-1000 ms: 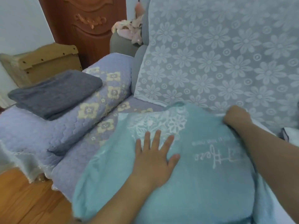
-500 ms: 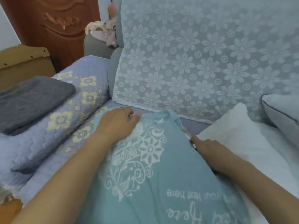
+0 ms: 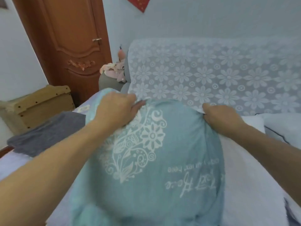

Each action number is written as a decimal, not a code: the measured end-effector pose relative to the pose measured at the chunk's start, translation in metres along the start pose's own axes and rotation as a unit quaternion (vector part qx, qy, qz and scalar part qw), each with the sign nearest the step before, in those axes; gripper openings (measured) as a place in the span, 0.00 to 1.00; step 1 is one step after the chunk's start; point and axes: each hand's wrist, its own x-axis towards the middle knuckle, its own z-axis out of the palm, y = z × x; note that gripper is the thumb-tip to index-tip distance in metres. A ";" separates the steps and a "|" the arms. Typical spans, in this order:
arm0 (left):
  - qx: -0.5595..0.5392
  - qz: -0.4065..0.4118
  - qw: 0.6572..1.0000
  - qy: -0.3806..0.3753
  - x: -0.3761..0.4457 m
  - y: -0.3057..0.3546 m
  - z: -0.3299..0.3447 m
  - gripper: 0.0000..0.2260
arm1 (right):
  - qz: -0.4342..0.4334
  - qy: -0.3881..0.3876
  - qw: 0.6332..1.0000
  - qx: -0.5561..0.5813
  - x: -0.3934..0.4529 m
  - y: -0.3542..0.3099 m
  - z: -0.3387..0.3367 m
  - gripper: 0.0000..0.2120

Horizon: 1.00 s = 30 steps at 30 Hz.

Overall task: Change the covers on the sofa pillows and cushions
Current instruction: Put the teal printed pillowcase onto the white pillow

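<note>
A plump pillow in a teal cover (image 3: pixel 159 160) with a white floral print and upside-down lettering fills the middle of the view, standing on the sofa seat. My left hand (image 3: pixel 117 106) grips the cover's far upper left corner, fingers curled into the fabric. My right hand (image 3: pixel 219 116) pinches the far upper right corner, bunching the cloth. A bare white pillow (image 3: pixel 249 168) lies to the right, partly under the teal one.
The sofa back wears a white lace flower cover (image 3: pixel 211 75). A folded grey cloth (image 3: pixel 47 132) lies on the lilac quilted seat at left. A wooden box (image 3: pixel 37 105) and a brown door (image 3: pixel 71 38) stand behind. Another pale cushion (image 3: pixel 283 126) sits far right.
My head has tilted up, showing more of the sofa back and wall. Both hands have gone to the pillow's far corners and closed on the teal cover.
</note>
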 end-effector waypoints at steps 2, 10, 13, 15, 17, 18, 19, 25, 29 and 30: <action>0.020 -0.021 0.996 0.082 0.037 -0.018 -0.033 0.23 | 0.015 0.141 0.988 0.069 0.023 0.008 -0.048 0.07; -0.023 0.081 0.991 -0.100 -0.059 -0.007 -0.031 0.16 | -0.034 -0.072 0.992 0.100 -0.070 -0.023 -0.037 0.32; -0.051 0.029 0.984 -0.165 -0.167 0.023 -0.011 0.12 | -0.108 -0.275 0.943 0.149 -0.147 -0.053 -0.003 0.26; -0.092 -0.061 0.971 -0.212 -0.217 0.044 -0.004 0.12 | -0.128 -0.341 0.906 0.217 -0.185 -0.066 0.003 0.17; -0.152 -0.139 0.951 -0.231 -0.235 0.063 0.005 0.13 | -0.056 -0.296 0.907 0.293 -0.195 -0.071 0.007 0.10; -0.177 -0.165 0.943 -0.230 -0.233 0.075 0.010 0.15 | 0.014 -0.247 0.907 0.341 -0.191 -0.071 0.011 0.08; -0.194 -0.183 0.936 -0.228 -0.225 0.088 0.012 0.16 | 0.094 -0.197 0.894 0.392 -0.183 -0.073 0.014 0.06; -0.326 -0.103 0.894 -0.291 -0.184 0.171 0.033 0.21 | 0.310 -0.219 0.715 0.587 -0.118 -0.121 0.022 0.38; -0.386 -0.101 0.897 -0.191 -0.173 0.173 0.032 0.12 | 0.203 -0.217 0.846 0.442 -0.102 -0.162 0.029 0.21; -0.355 -0.164 0.909 -0.146 -0.177 0.158 0.037 0.15 | 0.199 -0.187 0.883 0.382 -0.110 -0.150 0.028 0.14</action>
